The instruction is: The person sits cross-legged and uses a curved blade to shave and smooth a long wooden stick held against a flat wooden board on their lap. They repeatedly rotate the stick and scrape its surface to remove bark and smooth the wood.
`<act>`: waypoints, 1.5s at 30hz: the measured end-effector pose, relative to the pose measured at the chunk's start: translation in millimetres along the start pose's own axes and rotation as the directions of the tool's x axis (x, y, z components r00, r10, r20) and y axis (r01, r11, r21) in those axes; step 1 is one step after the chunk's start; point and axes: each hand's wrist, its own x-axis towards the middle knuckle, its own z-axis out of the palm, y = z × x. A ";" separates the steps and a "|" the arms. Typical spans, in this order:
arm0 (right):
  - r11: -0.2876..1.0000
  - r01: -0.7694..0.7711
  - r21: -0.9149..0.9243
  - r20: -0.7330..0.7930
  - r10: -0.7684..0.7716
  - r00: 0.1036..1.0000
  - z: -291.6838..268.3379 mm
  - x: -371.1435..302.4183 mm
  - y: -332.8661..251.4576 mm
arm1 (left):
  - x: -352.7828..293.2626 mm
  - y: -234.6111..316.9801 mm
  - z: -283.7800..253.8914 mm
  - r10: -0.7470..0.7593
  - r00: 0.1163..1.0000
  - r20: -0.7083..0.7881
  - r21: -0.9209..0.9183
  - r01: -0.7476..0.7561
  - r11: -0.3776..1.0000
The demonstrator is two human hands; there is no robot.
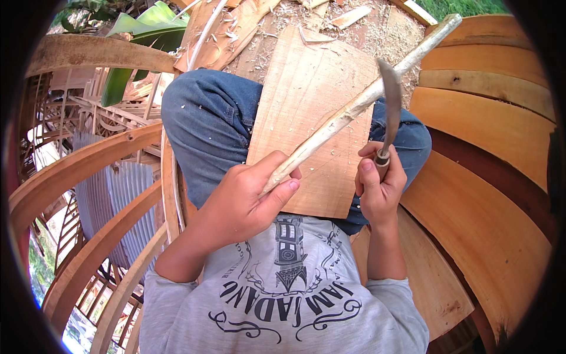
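A long, pale peeled stick [330,125] slants from near my middle up to the far right. My left hand [250,192] is closed around its near end, thumb on top. In my right hand [381,183] is a curved knife [391,100], held by its short wooden handle with the blade pointing up and away. The blade passes in front of the stick; I cannot tell whether they touch. Under the stick, a flat wooden board [312,177] lies across my lap, with a few shavings on it.
Curved wooden ribs [94,197] rise on the left, with a corrugated metal sheet [127,206] beyond them. Overlapping planks [477,218] form a wall on the right. Wood shavings [354,44] litter the planking ahead. A large green leaf [150,29] hangs at the far left.
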 end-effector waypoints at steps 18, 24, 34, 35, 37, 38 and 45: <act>0.983 0.148 -0.107 0.085 -0.139 0.987 5.2 -11.5 9.8 | -10.0 -4.5 6.2 0.005 0.999 -0.054 0.082 0.000 0.997; 0.983 0.131 -0.128 0.195 -0.104 0.975 4.8 -12.7 5.0 | -10.6 -3.8 0.9 -0.012 1.000 0.000 0.058 0.012 0.998; 0.887 -0.068 0.458 -0.150 0.153 0.977 3.5 -11.6 6.1 | -17.1 -7.1 -2.7 -0.013 0.999 -0.043 0.031 0.014 0.999; 0.935 0.010 0.354 -0.135 0.040 0.990 0.8 -10.8 7.5 | -16.8 -5.4 -2.3 0.000 0.999 -0.045 0.035 0.002 0.999; 0.960 0.273 -0.068 0.162 -0.259 0.952 0.4 -15.7 9.1 | -16.0 -3.1 -2.2 0.026 0.999 -0.045 0.042 -0.024 0.999; 0.945 0.326 -0.025 0.165 -0.318 0.934 5.7 -17.0 9.3 | -15.3 -3.5 -2.8 0.026 0.999 -0.038 0.050 -0.025 0.998; 0.985 0.164 -0.056 0.044 -0.162 0.986 0.5 -16.3 10.4 | -15.0 -0.5 1.2 0.034 0.999 -0.022 0.137 -0.030 0.990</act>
